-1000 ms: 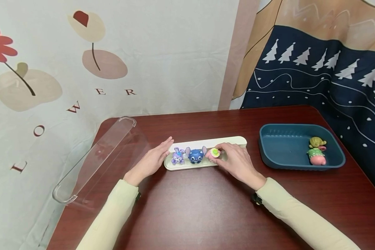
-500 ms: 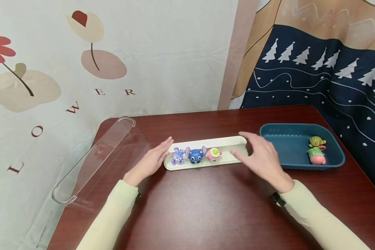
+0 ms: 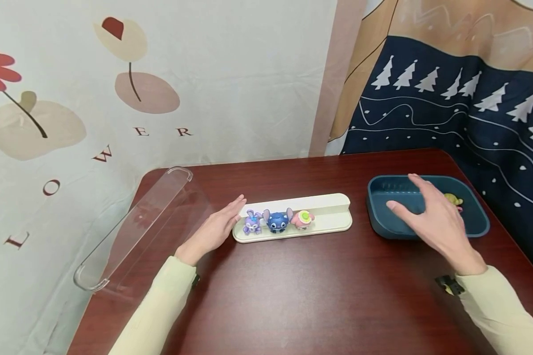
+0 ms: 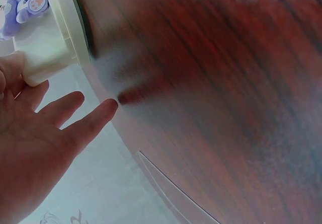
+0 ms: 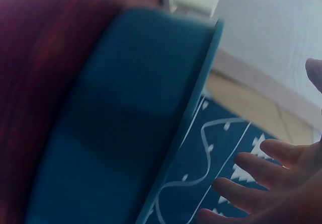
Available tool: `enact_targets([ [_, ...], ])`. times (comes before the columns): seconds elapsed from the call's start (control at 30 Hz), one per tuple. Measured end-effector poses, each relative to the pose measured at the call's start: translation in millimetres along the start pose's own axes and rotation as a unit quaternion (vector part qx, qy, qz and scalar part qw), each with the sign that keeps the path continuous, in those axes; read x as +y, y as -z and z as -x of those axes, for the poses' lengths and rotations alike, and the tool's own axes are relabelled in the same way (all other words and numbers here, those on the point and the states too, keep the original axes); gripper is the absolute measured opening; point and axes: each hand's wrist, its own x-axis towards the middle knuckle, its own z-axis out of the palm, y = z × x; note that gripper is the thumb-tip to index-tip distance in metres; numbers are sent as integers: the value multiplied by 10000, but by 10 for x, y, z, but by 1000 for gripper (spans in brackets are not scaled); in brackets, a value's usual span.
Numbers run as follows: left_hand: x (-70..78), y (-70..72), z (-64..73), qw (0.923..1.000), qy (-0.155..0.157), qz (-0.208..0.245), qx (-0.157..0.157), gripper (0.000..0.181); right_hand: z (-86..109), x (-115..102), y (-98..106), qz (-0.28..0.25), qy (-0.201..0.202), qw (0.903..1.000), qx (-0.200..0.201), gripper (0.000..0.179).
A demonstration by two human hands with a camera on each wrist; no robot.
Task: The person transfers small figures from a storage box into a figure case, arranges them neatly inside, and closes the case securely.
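A cream two-step display base (image 3: 330, 224) lies mid-table with three small figurines in a row on its left part: a purple rabbit-like one (image 3: 251, 224), a blue big-eared one (image 3: 277, 223) and a pink one with a green-and-white top (image 3: 302, 220). My left hand (image 3: 210, 229) is at the base's left end, fingers straight; the left wrist view shows fingers right at its edge. Over the blue plastic basket (image 3: 382, 228), my right hand (image 3: 441, 227) has its fingers spread and nothing in them. It partly covers a yellow-green figurine (image 3: 453, 199) and hides the pink-and-green one.
A clear plastic cover (image 3: 137, 227) lies at the table's left edge, beside the left forearm. Printed cloths hang behind the dark red-brown table (image 3: 284, 296). The basket's side wall (image 5: 126, 83) fills much of the right wrist view.
My right hand has let go of the pink figurine, leaving it standing beside the blue one, and has moved right over the basket. The left hand has stayed in place.
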Motion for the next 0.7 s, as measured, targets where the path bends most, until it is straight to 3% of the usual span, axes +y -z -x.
enact_targets([
  [0.27, -3, -5, 5, 10000, -26, -2, 30, 53, -24, 355, 144, 384, -172, 9991, 24, 97],
  [0.7, -5, -5, -2, 10000, -44, 5, 28, 54, -41, 709, 215, 1021, -438, 9934, 290, 101],
])
